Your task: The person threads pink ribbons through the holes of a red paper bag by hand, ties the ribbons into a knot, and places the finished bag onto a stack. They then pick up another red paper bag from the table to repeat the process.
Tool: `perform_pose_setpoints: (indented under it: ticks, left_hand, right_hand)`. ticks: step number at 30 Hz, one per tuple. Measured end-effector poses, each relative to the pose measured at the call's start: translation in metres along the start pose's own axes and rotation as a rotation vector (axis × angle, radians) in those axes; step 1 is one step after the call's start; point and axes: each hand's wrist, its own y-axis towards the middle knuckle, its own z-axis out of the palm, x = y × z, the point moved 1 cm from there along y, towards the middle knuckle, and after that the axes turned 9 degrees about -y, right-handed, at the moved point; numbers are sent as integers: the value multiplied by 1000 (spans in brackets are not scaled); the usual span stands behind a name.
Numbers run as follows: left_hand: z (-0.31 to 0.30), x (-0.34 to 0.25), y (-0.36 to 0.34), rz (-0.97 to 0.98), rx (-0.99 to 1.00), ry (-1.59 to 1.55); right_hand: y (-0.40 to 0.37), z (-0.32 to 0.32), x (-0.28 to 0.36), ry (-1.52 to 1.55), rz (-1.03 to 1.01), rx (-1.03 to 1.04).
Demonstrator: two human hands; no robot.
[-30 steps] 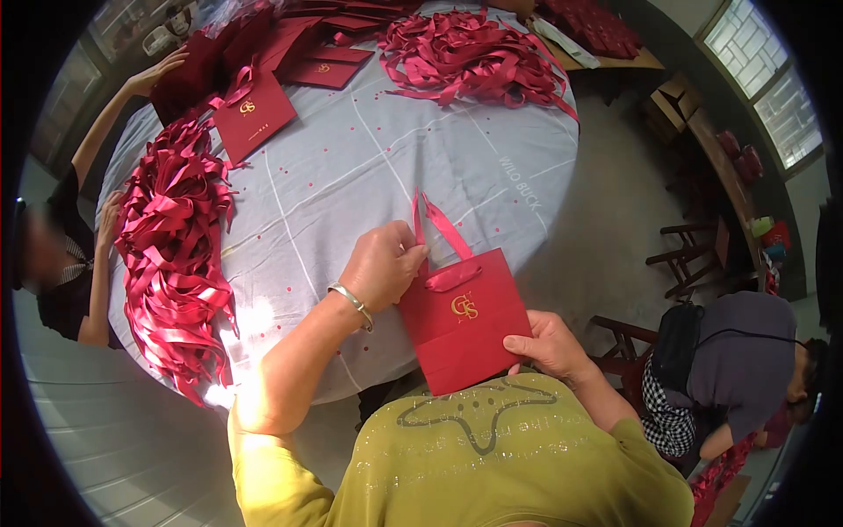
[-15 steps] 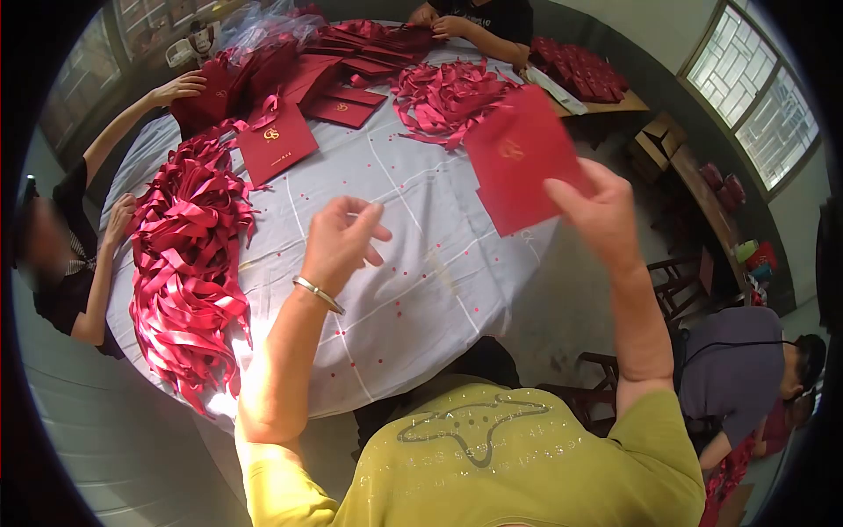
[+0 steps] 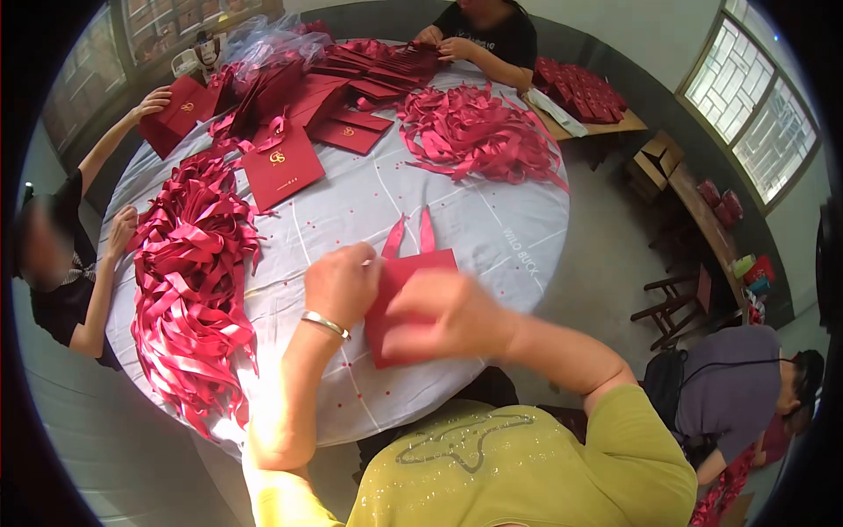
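Note:
A flat red paper bag (image 3: 413,272) is in front of me at the near part of the table, with two red ribbon ends (image 3: 428,230) sticking out past its top edge. My left hand (image 3: 342,285), with a bangle at the wrist, is closed at the bag's upper left edge. Smeared by motion, my right hand (image 3: 448,312) lies across the front of the bag, and its fingers cannot be made out clearly. A long heap of red ribbons (image 3: 193,281) lies to the left, and another ribbon pile (image 3: 479,132) is at the far right of the table.
Beyond my hands, a red bag with a gold emblem (image 3: 283,169) lies before stacked red bags (image 3: 307,97). One person's hand (image 3: 151,104) holds a red bag (image 3: 180,110) at left; another person (image 3: 483,44) works at the back. A wooden stool (image 3: 672,303) stands right.
The red bag has moved from the raised right hand at the right to the table before me. My left hand has gone from open and empty to closed at its edge.

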Motion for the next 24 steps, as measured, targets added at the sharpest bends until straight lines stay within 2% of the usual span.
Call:
perform_pose_setpoints:
  ticks: [2, 4, 6, 8, 10, 11, 13, 17, 20, 22, 24]
  left_hand:
    - [1, -14, -3, 57, 43, 71]
    - [11, -14, -3, 271, 95, -3]
    - [20, -16, -7, 408, 105, -12]
    - [29, -15, -10, 352, 214, -29]
    - [30, -14, -10, 375, 185, -31]
    - [29, -14, -10, 360, 209, -37]
    - [28, -15, -9, 377, 181, -49]
    - [23, -20, -7, 381, 171, -69]
    - [20, -23, -7, 362, 152, -45]
    - [20, -25, -8, 345, 165, -24]
    - [19, -27, -10, 331, 160, -25]
  right_hand:
    - [20, -8, -59, -78, 270, -100]
    - [42, -5, -133, -257, 338, -162]
    - [53, 11, -199, -401, 340, -151]
    - [64, 25, -241, -511, 329, -121]
    - [72, 36, -257, -711, 296, -45]
    - [72, 42, -264, -706, 294, -47]
    - [75, 48, -265, -845, 298, -44]
    - [79, 47, -261, -847, 189, -119]
    - [85, 29, -230, -686, 163, -220]
    - [83, 0, -165, -337, 74, -338]
    - [57, -15, -125, -288, 69, -95]
